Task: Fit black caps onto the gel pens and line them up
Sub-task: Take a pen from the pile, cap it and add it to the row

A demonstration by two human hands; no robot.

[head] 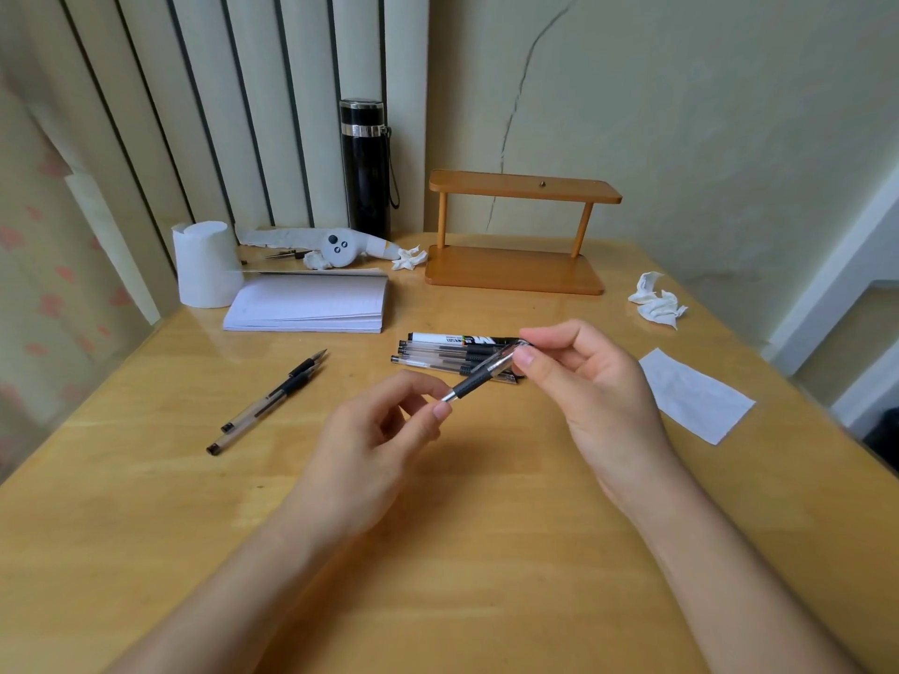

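two bare hands meet above the middle of the wooden desk (146, 503). the right hand (591, 381) pinches the clear barrel of a gel pen (481, 374) between thumb and forefinger, its other fingers (576, 355) curled loosely above. the pen slants down toward the left hand (377, 440), black grip and metal tip leading. the left hand's thumb and forefinger are narrowed around the tip end; whether a cap sits between those fingers i cannot tell.

just beyond the right hand's fingers, partly hidden by them, a small heap of clear pens (438, 357) lies on the desk with a black-and-white pen box (457, 339) touching its far side. well to the left of the left hand's fingers, two uncapped pens (267, 403) lie side by side, tips pointing away. farther off beyond both hands are a white notepad (311, 304), a paper roll (204, 265), a black flask (366, 172) and a small wooden shelf (520, 235). to the right of the right hand lie a flat paper slip (695, 396) and a crumpled tissue (656, 301).
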